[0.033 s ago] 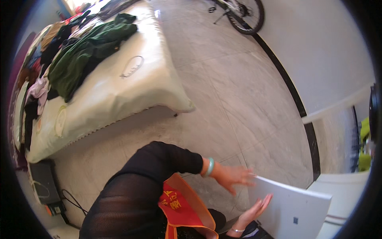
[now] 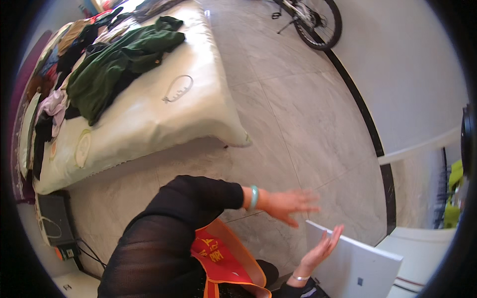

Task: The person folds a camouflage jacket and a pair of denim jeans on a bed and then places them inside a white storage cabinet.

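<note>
My left hand is stretched out above the floor, with a pale green bangle at the wrist. Its fingers are spread and slightly blurred, with nothing in them. Just below it, a white flat panel, like a cabinet door, stands with its top edge tilted in view. It bears a small dark square. My right hand, with a silver bracelet, is raised palm up beside the panel's left end, fingers extended and holding nothing. Its fingertips overlap the panel's top edge; whether they touch cannot be told. A red apron with orange trim covers my front.
A bed with a cream cover is at the left, with a green garment and other clothes heaped on it. A bicycle stands at the far wall. A white cabinet is at the right. A dark box sits by the bed's near corner.
My left hand has lifted off from beside the panel's corner and is now higher above it. My right hand has risen a little. The whole view has shifted slightly.
</note>
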Demonstrator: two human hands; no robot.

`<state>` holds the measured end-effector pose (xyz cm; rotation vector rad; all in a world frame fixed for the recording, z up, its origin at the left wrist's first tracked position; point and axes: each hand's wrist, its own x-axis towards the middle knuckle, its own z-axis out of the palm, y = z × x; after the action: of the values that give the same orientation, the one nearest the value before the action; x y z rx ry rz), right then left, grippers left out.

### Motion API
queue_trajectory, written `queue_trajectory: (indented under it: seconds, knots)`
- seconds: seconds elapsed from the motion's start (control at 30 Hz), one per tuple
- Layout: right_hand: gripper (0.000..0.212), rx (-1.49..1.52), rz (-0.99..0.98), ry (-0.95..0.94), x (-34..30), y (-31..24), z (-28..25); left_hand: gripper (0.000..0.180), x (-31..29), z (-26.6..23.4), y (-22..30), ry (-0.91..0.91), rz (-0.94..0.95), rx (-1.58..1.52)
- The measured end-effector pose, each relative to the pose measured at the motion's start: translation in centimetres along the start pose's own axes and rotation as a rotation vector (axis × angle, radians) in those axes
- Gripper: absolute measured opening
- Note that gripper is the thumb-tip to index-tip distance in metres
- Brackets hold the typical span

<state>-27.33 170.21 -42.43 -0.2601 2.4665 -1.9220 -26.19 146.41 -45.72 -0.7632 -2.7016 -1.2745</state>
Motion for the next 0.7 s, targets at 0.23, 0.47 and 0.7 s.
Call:
queue_trajectory:
  seconds: [0.23,0.47,0.7]
  knots:
    - [0.053,0.489,-0.126,-0.431,9.3,-22.6,21.0,0.079,-11.7,-24.6,6.2,0.532,-0.555,0.086]
    - [0.053,1.003,0.166,-0.728,5.6,-42.3,29.9,0.060,-21.3,-36.1,19.0,1.169,-0.520,-0.469]
    - [0.055,1.105,0.363,-1.050,-2.2,-58.0,37.4,0.059,-30.4,-45.4,31.2,1.839,-0.088,-0.980]
